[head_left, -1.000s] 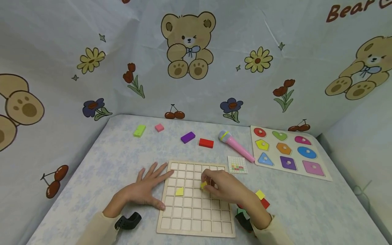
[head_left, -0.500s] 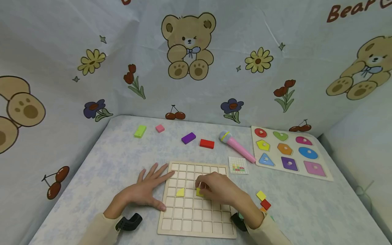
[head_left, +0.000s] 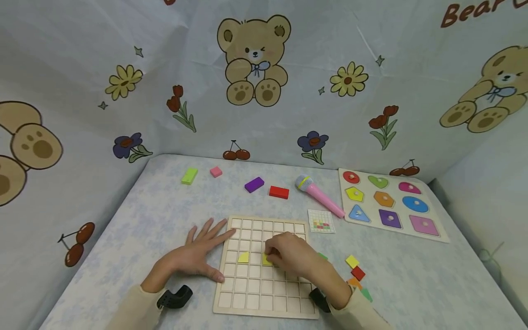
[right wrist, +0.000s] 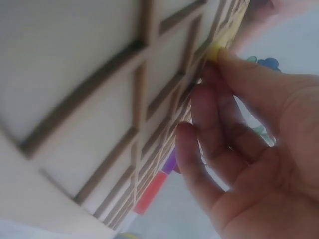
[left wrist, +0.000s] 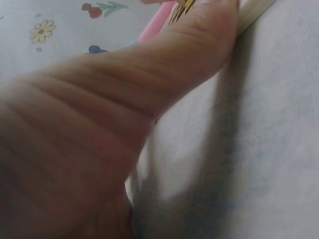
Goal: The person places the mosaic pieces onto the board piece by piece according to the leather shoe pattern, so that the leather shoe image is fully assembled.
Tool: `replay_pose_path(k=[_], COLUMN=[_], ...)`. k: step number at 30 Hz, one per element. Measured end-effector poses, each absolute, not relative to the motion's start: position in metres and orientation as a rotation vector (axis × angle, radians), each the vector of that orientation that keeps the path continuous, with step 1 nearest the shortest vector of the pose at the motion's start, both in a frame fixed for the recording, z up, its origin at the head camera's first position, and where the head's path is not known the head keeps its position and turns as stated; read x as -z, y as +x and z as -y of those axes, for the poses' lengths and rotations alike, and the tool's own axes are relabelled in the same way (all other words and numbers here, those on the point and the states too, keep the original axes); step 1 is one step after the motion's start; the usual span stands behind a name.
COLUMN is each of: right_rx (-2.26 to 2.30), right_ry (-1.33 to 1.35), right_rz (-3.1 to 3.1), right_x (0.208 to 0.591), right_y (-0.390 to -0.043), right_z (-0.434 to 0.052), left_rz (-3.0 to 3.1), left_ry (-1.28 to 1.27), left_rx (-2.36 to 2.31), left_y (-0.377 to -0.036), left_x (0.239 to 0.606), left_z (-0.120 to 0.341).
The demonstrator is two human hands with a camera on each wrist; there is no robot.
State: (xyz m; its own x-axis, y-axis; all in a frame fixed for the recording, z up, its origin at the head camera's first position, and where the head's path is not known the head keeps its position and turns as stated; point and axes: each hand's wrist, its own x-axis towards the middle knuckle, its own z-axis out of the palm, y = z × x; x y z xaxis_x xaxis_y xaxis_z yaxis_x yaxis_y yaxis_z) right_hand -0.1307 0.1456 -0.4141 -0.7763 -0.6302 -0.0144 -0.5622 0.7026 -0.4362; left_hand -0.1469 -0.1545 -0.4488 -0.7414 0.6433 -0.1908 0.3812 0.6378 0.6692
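Observation:
A wooden grid board point(head_left: 266, 315) lies on the table between the hands. The left hand point(head_left: 198, 256) is spread at the board's left side, its thumb and forefinger touching the frame. Over the middle of the grid, the right hand point(head_left: 290, 252) pinches a yellow tile point(head_left: 267, 260) between thumb and fingers, right at a cell. In the right wrist view the yellow tile point(right wrist: 214, 52) shows at the thumb tip. Another yellow piece point(head_left: 243, 257), with one cut corner, sits in a cell further left. The left wrist view is mostly filled by the left hand point(left wrist: 114, 114).
Right of the board lie a yellow tile point(head_left: 352, 261), a red tile point(head_left: 358, 273), and orange and green pieces. A small pattern card point(head_left: 321, 221), a pink toy microphone point(head_left: 321, 196) and a shape puzzle point(head_left: 393, 204) stand beyond. Several coloured blocks, including a red block point(head_left: 279, 192), line the back.
The right hand has moved a little left and nearer with the yellow tile, which now lies at a cell. More loose pieces show beside the right forearm. The left hand stays put.

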Motion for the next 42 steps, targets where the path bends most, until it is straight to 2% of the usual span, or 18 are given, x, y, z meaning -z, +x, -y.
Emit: replay_pose_path(k=[10,15,22,29,35,42], right_rx=[0.563,0.577,0.592,0.704,0.687,0.630], right_ry=[-0.914,-0.788,-0.384,-0.349,-0.175,-0.095], right_rz=[-2.841,-2.885,-2.858,-2.812,-2.793,-2.804], right_x=[0.413,0.410,0.405,0.406,0.414,0.417], right_y=[-0.122,-0.113,-0.101,-0.099,-0.099,-0.102], right_z=[-0.152,-0.184,-0.249,-0.300,-0.318,-0.322], left_rz=[-2.441,-2.431,-2.442,-2.435,-2.435,-2.431], left_ry=[0.822,0.831,0.826,0.814,0.821,0.828], left_rx=[-0.868,-0.875,-0.862,-0.880,-0.878,-0.883], left_y=[-0.145,-0.145,-0.145,-0.145,-0.146,-0.146], left_x=[0.450,0.448,0.447,0.447,0.446,0.446], left_z=[0.153,0.151,0.154,0.155,0.155,0.155])
